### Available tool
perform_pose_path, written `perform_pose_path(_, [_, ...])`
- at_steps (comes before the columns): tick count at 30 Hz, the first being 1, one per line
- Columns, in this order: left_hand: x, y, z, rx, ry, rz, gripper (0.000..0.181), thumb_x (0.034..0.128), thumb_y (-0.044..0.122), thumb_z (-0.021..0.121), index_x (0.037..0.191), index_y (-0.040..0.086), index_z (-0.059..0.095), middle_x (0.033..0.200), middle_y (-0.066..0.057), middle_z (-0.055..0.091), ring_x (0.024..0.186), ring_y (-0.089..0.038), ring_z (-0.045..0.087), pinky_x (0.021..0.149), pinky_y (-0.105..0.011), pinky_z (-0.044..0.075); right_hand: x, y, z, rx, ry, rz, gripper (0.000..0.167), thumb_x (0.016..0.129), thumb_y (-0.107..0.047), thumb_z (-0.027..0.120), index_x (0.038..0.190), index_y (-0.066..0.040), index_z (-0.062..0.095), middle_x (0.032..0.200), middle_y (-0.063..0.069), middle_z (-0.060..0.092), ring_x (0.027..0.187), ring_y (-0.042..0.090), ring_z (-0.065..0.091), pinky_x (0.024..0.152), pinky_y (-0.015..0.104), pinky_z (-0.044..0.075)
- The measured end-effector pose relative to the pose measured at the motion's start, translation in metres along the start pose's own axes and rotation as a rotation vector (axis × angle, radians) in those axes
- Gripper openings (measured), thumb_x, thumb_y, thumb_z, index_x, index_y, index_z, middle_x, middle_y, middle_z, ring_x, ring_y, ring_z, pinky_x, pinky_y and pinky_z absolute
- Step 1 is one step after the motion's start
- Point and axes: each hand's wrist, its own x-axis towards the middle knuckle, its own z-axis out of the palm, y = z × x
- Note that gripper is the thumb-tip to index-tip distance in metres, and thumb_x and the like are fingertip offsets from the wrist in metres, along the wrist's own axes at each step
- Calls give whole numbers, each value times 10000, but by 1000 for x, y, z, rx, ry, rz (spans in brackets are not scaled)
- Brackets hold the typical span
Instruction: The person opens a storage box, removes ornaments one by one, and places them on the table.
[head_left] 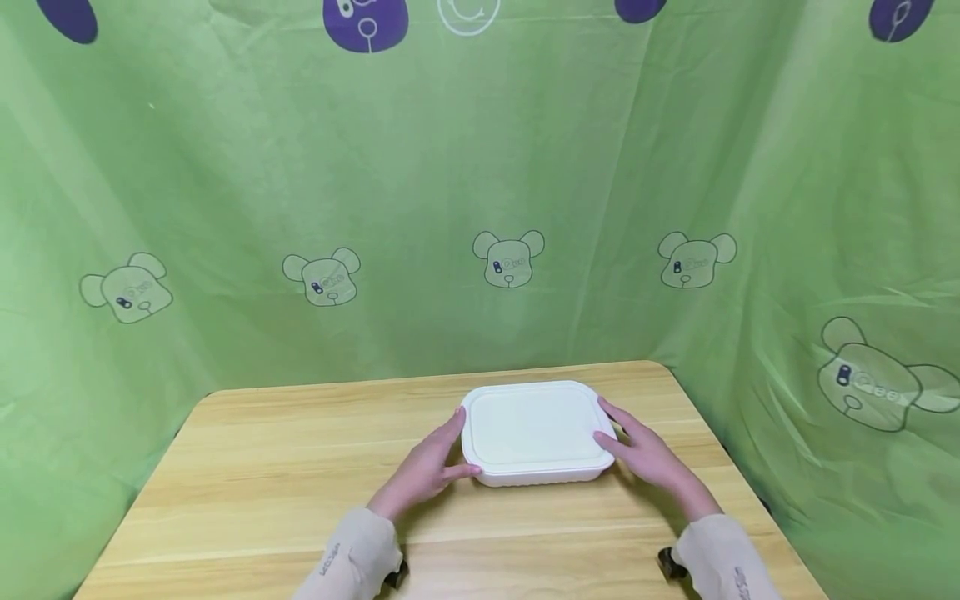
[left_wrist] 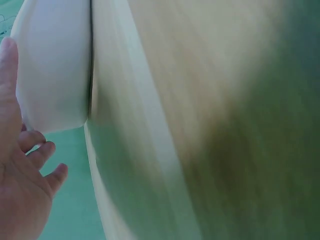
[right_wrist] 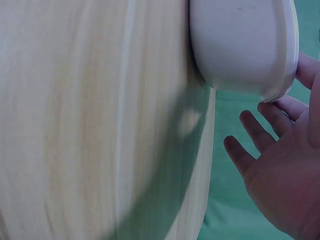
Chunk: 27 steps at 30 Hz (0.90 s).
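A white rectangular box with a lid (head_left: pixel 538 427) sits on the wooden table (head_left: pixel 300 475), right of its middle. At the box's left side is my left hand (head_left: pixel 423 467), thumb at the near left corner and fingers along the edge. My right hand (head_left: pixel 648 454) is at the right side, its thumb on the lid's rim. The left wrist view has the box wall (left_wrist: pixel 55 70) beside the thumb of my left hand (left_wrist: pixel 22 165), fingers spread. In the right wrist view, the fingers of my right hand (right_wrist: pixel 285 160) are spread below the box end (right_wrist: pixel 240 45).
Green fabric (head_left: pixel 420 167) with bear-head drawings hangs behind the table and at both sides. The table's far edge (head_left: pixel 337 383) runs just behind the box. Dark objects show beneath both sleeve cuffs.
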Motion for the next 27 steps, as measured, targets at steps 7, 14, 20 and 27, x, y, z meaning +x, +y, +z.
perform_pose_path(7, [2,5,0,46,46,21,1019,914,503,701,1658,95,136,1713,-87,188,1568,-299,274,1290,-462,255,-1,0,-1,-7,49,-29,778,1055,-509,537,1661,-151,206,1693,244,211,1466,572,311,1183,735,259])
perform_pose_path(14, [2,9,-1,23,108,18,1051,853,465,782,1653,122,192,1698,-59,260,1517,-304,377,1263,-473,320,-2,-6,-4,-43,140,-88,706,1047,-387,608,1628,-120,309,1354,244,587,1127,378,606,987,547,544])
perform_pose_path(20, [2,17,-3,-40,158,15,1094,783,422,861,1641,127,249,1668,-41,359,1290,-217,544,1138,-416,490,-1,-6,-6,-29,200,-108,669,1026,-270,663,1599,-83,372,928,60,587,833,124,509,687,228,484])
perform_pose_path(27, [4,24,-5,-131,174,43,1083,754,346,902,1607,41,308,1166,5,680,1004,-149,589,937,-355,555,-2,-6,-7,-10,221,-147,655,1013,-192,681,1583,-52,391,992,85,603,801,90,501,667,202,480])
